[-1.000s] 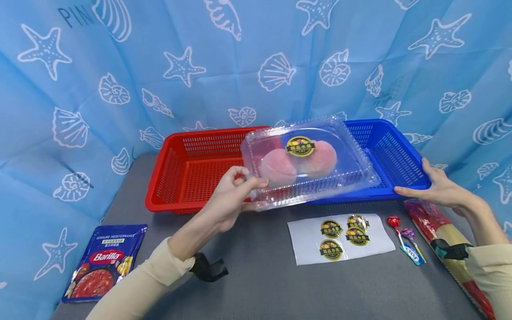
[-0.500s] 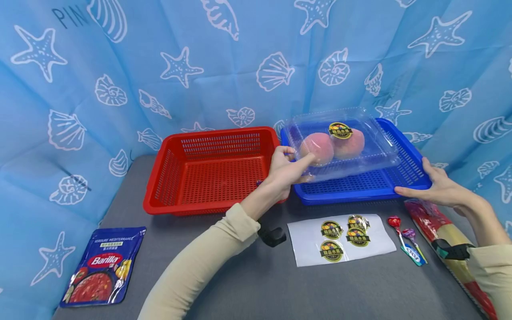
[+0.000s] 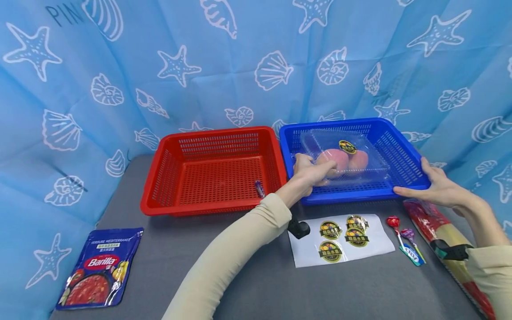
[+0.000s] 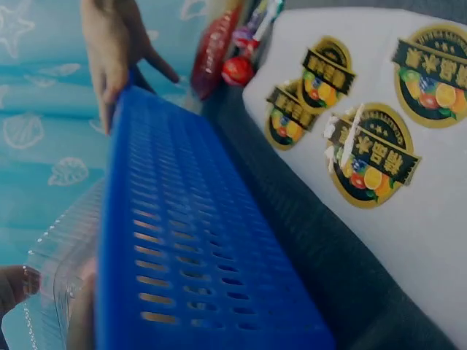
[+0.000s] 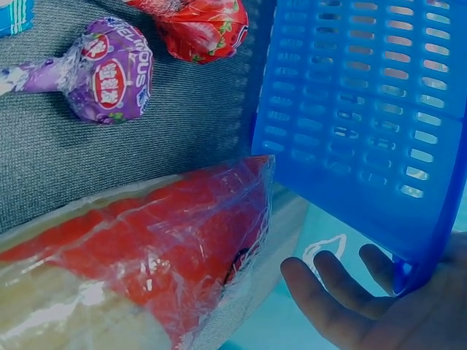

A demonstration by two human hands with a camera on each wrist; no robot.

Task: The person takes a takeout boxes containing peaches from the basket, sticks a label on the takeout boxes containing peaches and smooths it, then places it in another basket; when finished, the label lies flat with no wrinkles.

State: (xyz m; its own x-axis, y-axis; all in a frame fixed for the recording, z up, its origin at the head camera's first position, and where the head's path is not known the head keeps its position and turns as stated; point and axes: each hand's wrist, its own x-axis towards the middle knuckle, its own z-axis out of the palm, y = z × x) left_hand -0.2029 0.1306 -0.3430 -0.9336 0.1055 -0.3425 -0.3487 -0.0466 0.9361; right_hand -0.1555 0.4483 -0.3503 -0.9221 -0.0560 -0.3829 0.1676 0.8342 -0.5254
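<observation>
A clear plastic clamshell box (image 3: 370, 162) with two pink peaches (image 3: 336, 160) inside and a round fruit label on its lid lies tilted within the blue basket (image 3: 344, 196). My left hand (image 3: 310, 173) reaches over the basket's front rim and pinches the box's near left corner. In the left wrist view the basket wall (image 4: 190, 240) hides most of that hand. My right hand (image 3: 444, 189) holds the basket's right end, thumb at the front and fingers round the corner. The right wrist view shows those fingers (image 5: 343, 292) curled beneath the rim.
A red basket (image 3: 216, 209) with a small purple wrapped item (image 3: 260, 189) stands left of the blue one. In front lie a sticker sheet (image 3: 304, 255), two lollipops (image 3: 394, 222), a long red-and-yellow package (image 3: 450, 231) and, far left, a blue Barilla pouch (image 3: 100, 266).
My left hand has carried the clamshell box rightward from above the gap between the baskets and lowered it into the blue one. The right hand has stayed on the basket's corner.
</observation>
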